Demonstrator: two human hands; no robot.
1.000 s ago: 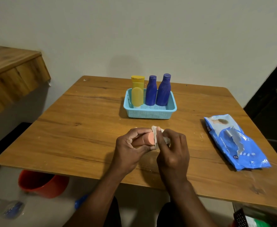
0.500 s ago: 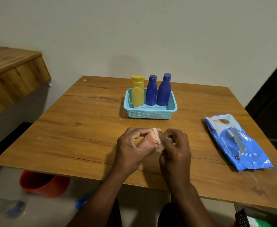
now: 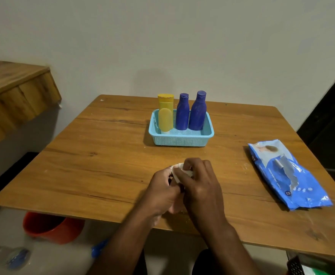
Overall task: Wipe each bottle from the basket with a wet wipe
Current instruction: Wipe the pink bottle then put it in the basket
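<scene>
Head view, and down off the table's left edge there's a red bucket [image 3: 51, 228] on the floor with a clear plastic bottle [image 3: 10, 257] lying beside it, well out of play. Up on the table [image 3: 107, 155], near the front edge, the two hands are pressed together over the work. The left hand [image 3: 161, 192] curls around something small; a sliver of a pale, pinkish bottle [image 3: 175, 207] shows beneath the palms, though most of it is hidden, so I'd guess that hand is simply steadying it. The right hand [image 3: 200, 187] is clamped on the white wet wipe [image 3: 179, 171], bunched at the fingertips and pushed against the top of whatever the left is holding. That looks like rubbing pressure, one hand anchoring, the other scrubbing.

Behind them, towards the back edge, sits the light blue basket [image 3: 182, 140]. Inside, left to right: a yellow bottle [image 3: 165, 121] standing on its cap, a taller yellow bottle [image 3: 165, 101] just behind it, then two dark blue bottles [image 3: 190, 114] upright side by side. Kept standing in the basket, they're easy to pluck one at a time, and I'd judge these are waiting their turn, though I can't tell which have been cleaned.

Over by the right edge lies the blue wet wipes pack [image 3: 287, 175], flat, its flap peeled open, within easy reach of the right hand for a fresh sheet.
</scene>
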